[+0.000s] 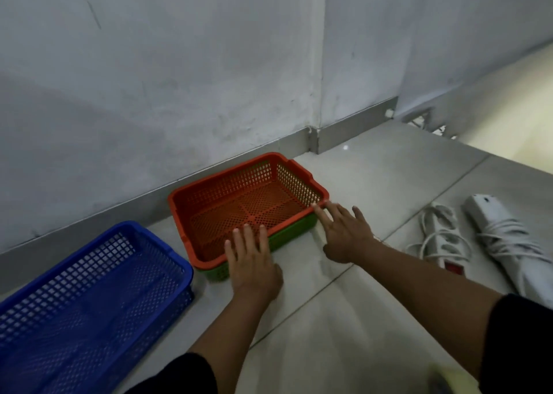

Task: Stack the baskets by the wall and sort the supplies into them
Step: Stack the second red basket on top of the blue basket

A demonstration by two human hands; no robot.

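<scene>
Against the far wall [179, 79], seen from the head camera, I have the orange basket [248, 205] nested inside the green basket [287, 236], the pair sitting on the tiled floor [374, 184] just in front of the skirting. My left hand [253, 259] lies flat with fingers spread over the near rim of the orange basket, gripping nothing; my right hand [344, 232] is also spread wide, its forefinger touching the right near corner of that rim, and it too holds nothing. I judge the step in hand to be seating and squaring this stack. To do it well I would press evenly on both near corners so the orange basket drops level into the green one, then slide the pair back until the far side runs parallel to the wall. The blue basket [89, 298] waits to the near left, just beside the stack and not yet on it. Two white power strips [443, 238] with coiled cords lie well apart on the right, probably the supplies to sort.
</scene>
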